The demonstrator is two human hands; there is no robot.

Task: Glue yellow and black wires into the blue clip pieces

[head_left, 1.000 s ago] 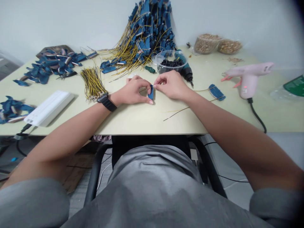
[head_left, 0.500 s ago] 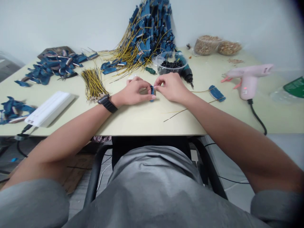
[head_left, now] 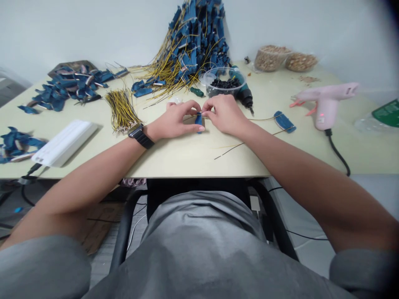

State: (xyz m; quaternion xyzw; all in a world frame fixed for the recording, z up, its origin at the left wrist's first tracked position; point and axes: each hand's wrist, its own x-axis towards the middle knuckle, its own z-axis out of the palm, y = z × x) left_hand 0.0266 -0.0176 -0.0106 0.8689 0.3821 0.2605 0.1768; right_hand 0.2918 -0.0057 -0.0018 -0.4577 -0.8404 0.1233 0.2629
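My left hand [head_left: 174, 119] pinches a small curved blue piece [head_left: 198, 120] between thumb and fingers, holding it upright just above the table. The fingertips of my right hand [head_left: 222, 112] are closed at the upper edge of this piece, on what looks like a thin yellow-black wire [head_left: 190, 118]. That wire runs behind my left fingers; its exact end is hidden. Right of my right wrist lies another blue piece [head_left: 284, 121] with wires attached. Loose wire ends [head_left: 229, 151] lie below my right forearm.
A bundle of yellow-black wires [head_left: 122, 109] lies left. Behind stand a tub of black parts [head_left: 226, 85], a drill [head_left: 246, 97] and a tall heap of wired blue pieces [head_left: 195, 41]. A pink glue gun [head_left: 326, 101] stands right, a white box [head_left: 65, 142] left.
My left fingers have shifted slightly up on the blue piece, so more of it shows. My right hand stays in nearly the same place.
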